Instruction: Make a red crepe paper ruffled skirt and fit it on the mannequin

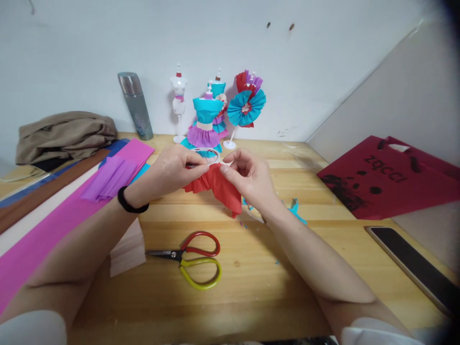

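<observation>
Between my two hands hangs a piece of red crepe paper, gathered along its upper edge. My left hand pinches its left upper part between thumb and forefinger. Thumb and fingers of my right hand close on the upper edge farther right. A white ring-shaped object shows just behind the paper. Beyond it stands a small mannequin in blue and purple paper. Red and yellow handled scissors lie on the wooden table nearer to me, beside a pale paper piece.
Purple and pink paper strips lie at left, near a brown cloth and a bottle. More mannequins, one white, stand at the wall. A red bag, a phone and blue scraps are at right.
</observation>
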`<state>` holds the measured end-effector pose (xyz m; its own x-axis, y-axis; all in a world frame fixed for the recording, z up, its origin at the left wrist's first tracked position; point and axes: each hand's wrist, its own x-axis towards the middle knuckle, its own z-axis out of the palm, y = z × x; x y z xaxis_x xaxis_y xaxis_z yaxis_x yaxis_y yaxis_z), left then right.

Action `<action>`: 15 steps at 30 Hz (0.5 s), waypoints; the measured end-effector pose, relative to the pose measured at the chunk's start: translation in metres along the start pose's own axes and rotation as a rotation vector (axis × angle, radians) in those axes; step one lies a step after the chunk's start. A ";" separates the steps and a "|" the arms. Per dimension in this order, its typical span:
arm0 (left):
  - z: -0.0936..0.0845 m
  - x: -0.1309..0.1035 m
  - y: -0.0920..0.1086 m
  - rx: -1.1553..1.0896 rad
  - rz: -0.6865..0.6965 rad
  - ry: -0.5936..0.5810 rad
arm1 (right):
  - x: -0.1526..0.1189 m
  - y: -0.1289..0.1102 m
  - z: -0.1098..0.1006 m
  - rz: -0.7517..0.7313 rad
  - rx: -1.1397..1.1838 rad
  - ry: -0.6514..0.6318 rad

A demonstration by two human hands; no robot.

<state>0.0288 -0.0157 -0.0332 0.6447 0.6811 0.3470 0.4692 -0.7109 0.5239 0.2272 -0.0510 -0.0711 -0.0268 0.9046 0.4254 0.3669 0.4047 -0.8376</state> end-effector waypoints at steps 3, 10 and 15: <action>0.001 0.000 0.002 0.009 0.014 0.002 | 0.001 0.000 0.000 0.019 0.088 -0.042; 0.004 0.000 0.003 0.009 -0.023 -0.024 | -0.003 -0.002 0.003 0.006 0.113 -0.116; 0.005 0.000 0.000 0.022 -0.002 -0.013 | -0.004 -0.003 0.001 -0.022 0.032 -0.131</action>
<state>0.0322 -0.0165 -0.0373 0.6513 0.6803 0.3362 0.4835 -0.7135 0.5071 0.2251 -0.0559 -0.0707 -0.1566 0.9042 0.3974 0.3355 0.4271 -0.8396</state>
